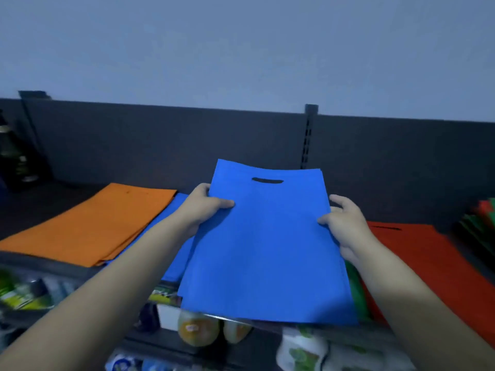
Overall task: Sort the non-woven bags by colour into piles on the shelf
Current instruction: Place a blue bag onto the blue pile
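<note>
I hold a thin stack of blue non-woven bags (265, 245) above the shelf, its cut-out handle pointing away from me. My left hand (203, 207) grips its left edge, thumb on top. On the right edge, my right hand (345, 223) grips the same way. An orange pile (91, 223) lies on the shelf at the left. Beside it, a blue pile (176, 253) shows partly under the held bags. A red pile (428, 261) lies at the right, with a strip of green bag (357, 290) showing between it and the held stack.
The dark shelf (40, 204) has a dark back panel (187, 140) and a slotted upright (308, 137). Mixed red and green bags (482, 223) sit at the far right. Dark bottles (13, 156) stand at the far left. Packaged goods and drink bottles (198, 330) fill the shelf below.
</note>
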Action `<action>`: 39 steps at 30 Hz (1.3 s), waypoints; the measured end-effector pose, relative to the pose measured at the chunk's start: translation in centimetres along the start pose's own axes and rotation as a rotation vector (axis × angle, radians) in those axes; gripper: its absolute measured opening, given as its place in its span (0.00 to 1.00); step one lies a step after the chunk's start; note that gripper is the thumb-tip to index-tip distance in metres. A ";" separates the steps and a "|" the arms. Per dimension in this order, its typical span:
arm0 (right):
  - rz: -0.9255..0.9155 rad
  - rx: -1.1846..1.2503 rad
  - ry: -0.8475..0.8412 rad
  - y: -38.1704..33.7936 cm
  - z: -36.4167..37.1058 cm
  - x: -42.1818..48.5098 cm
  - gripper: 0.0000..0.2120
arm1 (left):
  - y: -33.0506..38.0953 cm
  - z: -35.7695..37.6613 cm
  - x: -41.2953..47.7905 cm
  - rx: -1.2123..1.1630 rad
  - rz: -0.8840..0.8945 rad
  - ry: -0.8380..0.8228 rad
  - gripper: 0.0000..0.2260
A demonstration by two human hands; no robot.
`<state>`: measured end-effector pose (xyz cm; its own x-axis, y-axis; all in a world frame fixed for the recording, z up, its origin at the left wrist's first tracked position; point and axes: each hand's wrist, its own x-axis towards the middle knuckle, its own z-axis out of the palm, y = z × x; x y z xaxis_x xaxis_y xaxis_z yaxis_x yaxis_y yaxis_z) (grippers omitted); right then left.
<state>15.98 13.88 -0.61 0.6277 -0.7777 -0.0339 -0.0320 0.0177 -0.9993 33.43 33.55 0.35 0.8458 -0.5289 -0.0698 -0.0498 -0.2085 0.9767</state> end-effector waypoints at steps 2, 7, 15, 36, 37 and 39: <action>0.080 0.128 0.035 0.9 4.1 0.1 0.28 | -1.2 -4.4 0.7 0.038 -0.030 -0.011 0.25; 0.091 0.153 0.091 1.4 11.3 -0.3 0.23 | -4.1 -11.2 2.9 0.020 -0.043 0.001 0.25; -0.041 -0.215 0.086 3.2 17.7 0.5 0.28 | -6.9 -14.4 6.5 0.349 0.071 0.053 0.23; -0.346 -1.408 0.095 1.7 9.4 0.9 0.38 | -3.5 -3.1 5.2 1.304 0.595 0.019 0.39; -0.344 -1.431 0.090 1.2 7.7 0.7 0.38 | -2.8 -1.2 4.6 1.308 0.615 0.025 0.39; -0.330 -1.439 0.075 0.5 3.8 0.2 0.39 | -1.7 2.9 3.2 1.311 0.635 0.026 0.41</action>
<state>19.06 16.15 -1.14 0.7206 -0.6533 0.2320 -0.6535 -0.7518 -0.0873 34.72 29.84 -2.16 0.5059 -0.8042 0.3119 -0.8382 -0.5436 -0.0423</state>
